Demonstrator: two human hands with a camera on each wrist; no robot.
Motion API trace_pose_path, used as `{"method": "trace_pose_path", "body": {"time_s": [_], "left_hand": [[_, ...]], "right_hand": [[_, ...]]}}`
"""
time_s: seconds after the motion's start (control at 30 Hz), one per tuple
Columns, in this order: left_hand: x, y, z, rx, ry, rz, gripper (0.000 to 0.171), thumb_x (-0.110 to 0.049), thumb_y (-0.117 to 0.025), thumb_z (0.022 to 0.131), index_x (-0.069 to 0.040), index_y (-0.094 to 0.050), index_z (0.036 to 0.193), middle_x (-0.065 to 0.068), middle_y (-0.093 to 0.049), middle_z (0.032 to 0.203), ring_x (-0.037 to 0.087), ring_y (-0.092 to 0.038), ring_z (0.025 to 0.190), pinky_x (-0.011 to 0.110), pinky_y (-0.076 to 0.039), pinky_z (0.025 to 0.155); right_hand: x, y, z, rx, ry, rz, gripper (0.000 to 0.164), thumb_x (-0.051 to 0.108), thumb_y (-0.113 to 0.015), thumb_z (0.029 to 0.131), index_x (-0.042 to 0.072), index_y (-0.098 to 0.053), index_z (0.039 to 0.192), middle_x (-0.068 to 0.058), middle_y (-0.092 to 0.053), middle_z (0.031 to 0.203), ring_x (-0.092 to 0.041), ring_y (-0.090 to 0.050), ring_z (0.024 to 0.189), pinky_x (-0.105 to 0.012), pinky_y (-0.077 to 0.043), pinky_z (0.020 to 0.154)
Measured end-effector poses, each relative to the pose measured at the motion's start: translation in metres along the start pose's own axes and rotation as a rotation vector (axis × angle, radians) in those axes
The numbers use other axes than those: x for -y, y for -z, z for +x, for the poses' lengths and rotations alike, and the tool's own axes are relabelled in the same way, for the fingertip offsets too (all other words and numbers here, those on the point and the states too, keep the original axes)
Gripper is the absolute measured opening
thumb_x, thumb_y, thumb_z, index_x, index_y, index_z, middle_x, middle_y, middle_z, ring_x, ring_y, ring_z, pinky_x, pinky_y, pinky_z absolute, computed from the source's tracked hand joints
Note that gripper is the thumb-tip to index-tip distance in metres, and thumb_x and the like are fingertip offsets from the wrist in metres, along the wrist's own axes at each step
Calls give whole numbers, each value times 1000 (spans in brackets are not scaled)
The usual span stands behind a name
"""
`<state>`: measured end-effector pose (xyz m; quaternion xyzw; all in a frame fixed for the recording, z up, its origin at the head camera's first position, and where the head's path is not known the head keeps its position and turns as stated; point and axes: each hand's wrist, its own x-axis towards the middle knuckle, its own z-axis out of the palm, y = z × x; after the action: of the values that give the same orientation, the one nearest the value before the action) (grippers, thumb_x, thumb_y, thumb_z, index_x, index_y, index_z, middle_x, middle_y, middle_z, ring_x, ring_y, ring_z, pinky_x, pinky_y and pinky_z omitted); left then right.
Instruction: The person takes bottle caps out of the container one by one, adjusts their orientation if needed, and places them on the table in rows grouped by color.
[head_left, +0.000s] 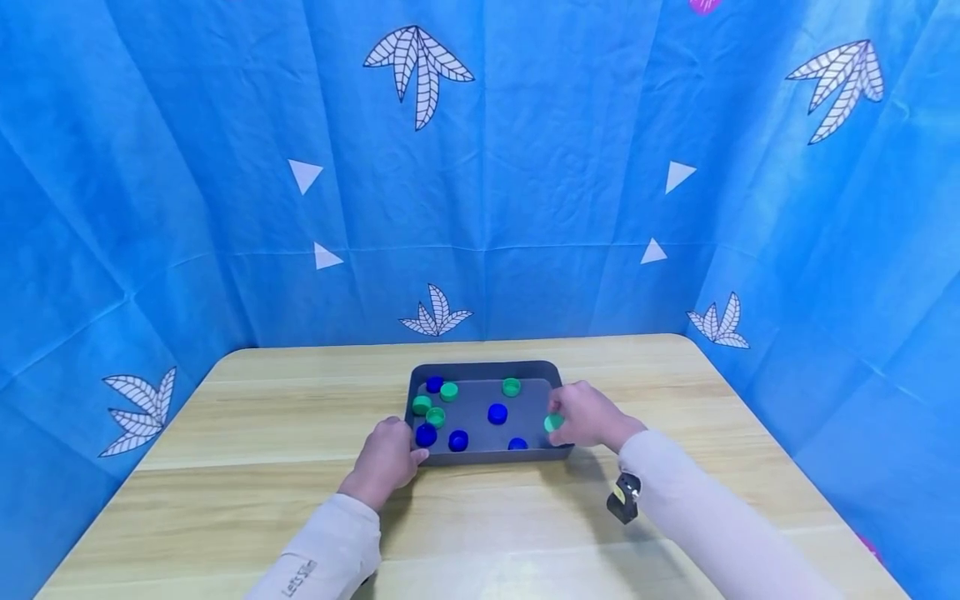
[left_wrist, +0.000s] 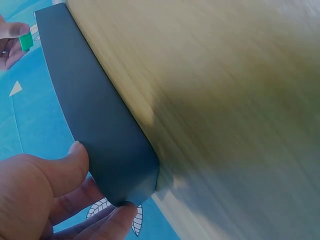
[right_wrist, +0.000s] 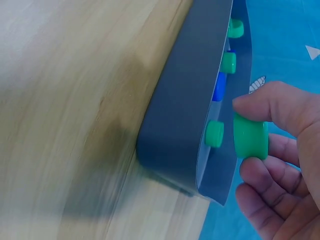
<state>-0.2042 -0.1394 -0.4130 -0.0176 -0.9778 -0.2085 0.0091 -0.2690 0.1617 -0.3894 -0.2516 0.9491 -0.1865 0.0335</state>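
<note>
A dark grey rectangular tray [head_left: 491, 457] lies on the table with several blue and green bottle caps in it. My left hand [head_left: 386, 458] grips the tray's near left corner. In the left wrist view its thumb [left_wrist: 75, 165] presses the front wall while the fingers curl around the end. At the tray's right end, my right hand [head_left: 588, 414] pinches a green bottle cap [right_wrist: 251, 137] between thumb and fingers, above the rim. Another green cap [right_wrist: 214, 134] shows just inside the wall, close to the held one. A blue cap [head_left: 497, 413] sits mid-tray.
Most caps cluster at the tray's left side, including a green cap [head_left: 448, 392] and a blue cap [head_left: 426, 434]. The wooden table [head_left: 285, 450] extends around the tray. Blue patterned cloth [head_left: 480, 183] hangs behind and at both sides.
</note>
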Motion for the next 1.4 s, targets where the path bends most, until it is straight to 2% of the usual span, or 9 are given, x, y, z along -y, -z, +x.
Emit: {"method": "trace_pose_path", "body": {"time_s": [0.3,0.5,0.87,1.2,1.4], "left_hand": [[-2,0,0,20,5,-9,30,-20,-76,85,-7,-58,66,7,-48,78,21,-48,68,33,-45,64],[-2,-2,1,10,-3,-12,31,-20,-76,85,-7,-58,65,7,-48,78,21,-49,67,33,-45,63],[0,-2,2,1,-9,6,29,-19,-76,85,-5,-58,68,7,-48,78,22,-49,67,34,-46,64],[6,-2,2,8,-3,19,27,-20,-76,86,-4,-61,70,8,-48,79,21,-49,67,33,-47,64],[5,-4,2,8,-18,10,28,-20,-76,86,-5,-60,68,8,-48,78,21,-49,66,33,-46,63]], "right_hand": [[-2,3,-11,22,-21,12,27,17,-86,67,10,-63,79,4,-56,69,-12,-52,62,-25,-47,56],[-3,5,-16,39,-23,24,28,16,-86,65,10,-61,75,3,-55,67,-12,-52,61,-25,-45,55],[-7,0,-23,59,59,55,28,15,-88,63,12,-61,70,7,-57,65,-10,-53,61,-25,-48,57],[-10,-6,-28,107,52,81,27,16,-88,64,15,-62,72,7,-59,71,-11,-54,67,-26,-49,60],[-15,-7,-33,127,62,76,26,19,-89,64,16,-65,73,8,-57,68,-10,-53,65,-27,-47,59]]}}
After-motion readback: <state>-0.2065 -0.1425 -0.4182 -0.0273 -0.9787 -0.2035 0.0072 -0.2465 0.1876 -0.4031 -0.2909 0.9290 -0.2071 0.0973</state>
